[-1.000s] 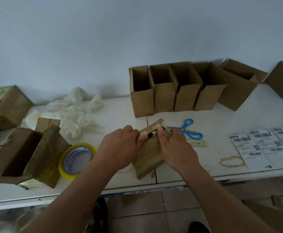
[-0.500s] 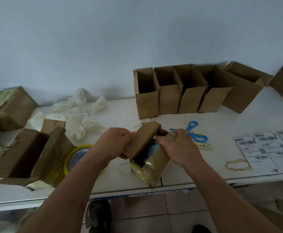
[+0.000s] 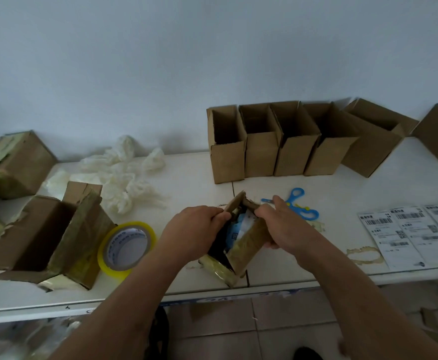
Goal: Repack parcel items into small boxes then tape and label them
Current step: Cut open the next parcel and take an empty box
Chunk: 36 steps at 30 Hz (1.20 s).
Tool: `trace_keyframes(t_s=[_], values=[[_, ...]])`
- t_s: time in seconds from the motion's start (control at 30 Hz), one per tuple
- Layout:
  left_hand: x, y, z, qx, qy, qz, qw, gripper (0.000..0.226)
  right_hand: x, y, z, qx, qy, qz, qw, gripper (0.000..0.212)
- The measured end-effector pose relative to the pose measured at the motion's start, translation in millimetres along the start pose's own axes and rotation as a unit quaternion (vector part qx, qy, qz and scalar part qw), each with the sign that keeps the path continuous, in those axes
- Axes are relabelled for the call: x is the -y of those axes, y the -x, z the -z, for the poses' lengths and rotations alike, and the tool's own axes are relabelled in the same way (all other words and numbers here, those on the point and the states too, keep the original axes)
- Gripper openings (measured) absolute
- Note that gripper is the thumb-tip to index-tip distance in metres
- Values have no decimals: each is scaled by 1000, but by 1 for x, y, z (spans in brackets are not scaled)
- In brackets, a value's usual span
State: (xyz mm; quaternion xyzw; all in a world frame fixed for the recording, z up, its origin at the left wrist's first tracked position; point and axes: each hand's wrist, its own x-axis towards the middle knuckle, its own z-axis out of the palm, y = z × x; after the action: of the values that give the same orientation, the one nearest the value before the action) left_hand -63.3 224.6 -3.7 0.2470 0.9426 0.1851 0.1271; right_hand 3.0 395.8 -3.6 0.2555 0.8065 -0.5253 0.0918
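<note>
Since half a second ago the parcel (image 3: 241,245) has opened wider: its flaps now stand further apart and the blue and white item (image 3: 238,227) inside shows more plainly, while the hands have drawn slightly away from each other. The left hand (image 3: 194,229) has its grip clamped on the left flap, fingers curled over the cardboard edge; the right hand (image 3: 283,224) has its grip clamped on the right flap, thumb at the rim. The parcel, wrapped in yellowish tape, sits tilted near the front edge of the white counter (image 3: 192,178), its lower corner touching the surface. Just left of it a roll of yellow tape (image 3: 127,249) leans against a larger opened box (image 3: 49,235). Behind that lies crumpled white packing paper (image 3: 124,175). At the back stands a row of small open boxes (image 3: 277,141), side by side and touching, with a further box tilted at the right end. Blue scissors (image 3: 298,203) lie just beyond the right hand, and shipping labels (image 3: 410,232) lie flat at the right of the counter
</note>
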Motion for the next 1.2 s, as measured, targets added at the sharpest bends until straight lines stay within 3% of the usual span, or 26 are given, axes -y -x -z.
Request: trace_keyframes(t_s=[0.17, 0.27, 0.37, 0.47, 0.6, 0.67, 0.73, 0.9, 1.07, 1.2], values=[[5, -1, -12, -10, -26, 14, 999, 46, 1, 3, 13, -15, -30, 43, 999, 38], [1, 4, -17, -30, -49, 7, 998, 41, 1, -1, 21, -18, -41, 26, 999, 38], [0, 8, -20, -57, 30, 41, 997, 37, -6, -5, 23, -7, -28, 20, 999, 49], [0, 10, -21, -73, 107, 85, 988, 36, -12, -6, 21, -60, 39, 62, 995, 53], [-3, 9, -24, -59, 123, 73, 988, 42, -14, -4, 12, -180, 198, 142, 953, 17], [-4, 8, -25, -53, 106, 71, 990, 38, -14, -3, 6, -199, 250, 131, 938, 30], [-3, 5, -22, -66, 60, 71, 993, 34, -14, -4, 0, -185, 230, 113, 949, 41], [-12, 0, -27, -75, 81, 64, 992, 31, -15, -7, -11, -151, 165, 104, 969, 32], [-24, 1, -38, -117, 185, 115, 969, 32, -14, -10, -15, -173, 139, 111, 969, 28], [-27, -4, -43, -143, 352, 186, 906, 21, -12, -16, -15, -173, 109, 127, 971, 30]])
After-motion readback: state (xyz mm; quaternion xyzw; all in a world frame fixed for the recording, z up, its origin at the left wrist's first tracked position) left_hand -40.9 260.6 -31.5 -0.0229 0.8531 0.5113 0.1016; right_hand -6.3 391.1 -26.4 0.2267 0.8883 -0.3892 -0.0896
